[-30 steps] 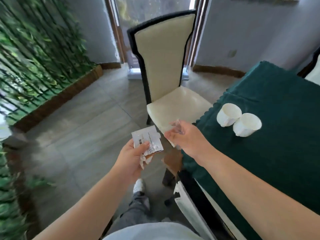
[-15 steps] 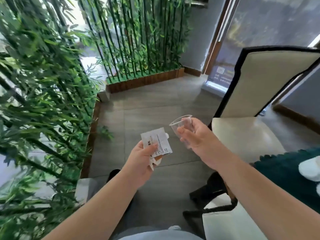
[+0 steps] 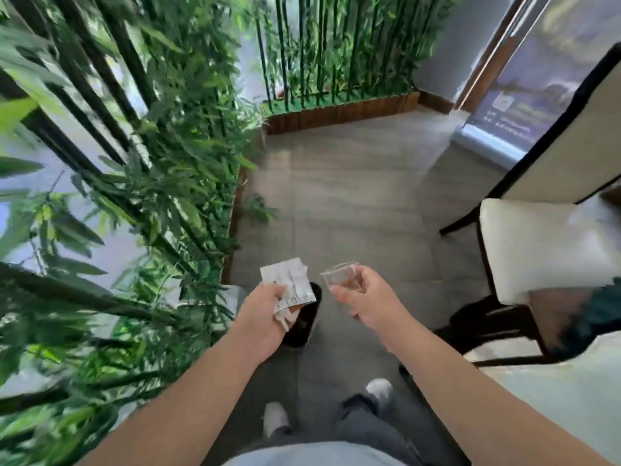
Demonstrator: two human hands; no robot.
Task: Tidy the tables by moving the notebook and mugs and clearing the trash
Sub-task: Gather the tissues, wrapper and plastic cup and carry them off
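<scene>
My left hand (image 3: 265, 312) grips a white printed paper wrapper (image 3: 288, 281) together with some crumpled white scraps. My right hand (image 3: 364, 297) holds a small clear plastic cup (image 3: 339, 274) by its side, tilted toward the left. Both hands hover over the grey tiled floor. Directly under my left hand sits a black bin (image 3: 304, 319), mostly hidden by the hand and the paper. The green-clothed table (image 3: 601, 311) shows only as a sliver at the right edge; the mugs and the notebook are out of view.
Bamboo planters (image 3: 134, 196) line the left side and the back, edged with brown wooden borders. A cream chair with a black frame (image 3: 544, 243) stands at the right. My feet in white shoes (image 3: 275, 418) stand on the floor tiles below.
The view has swung left, away from the table; the white mugs have left the frame. Both hands carried the paper and the cup along, and the black bin has appeared beneath my left hand.
</scene>
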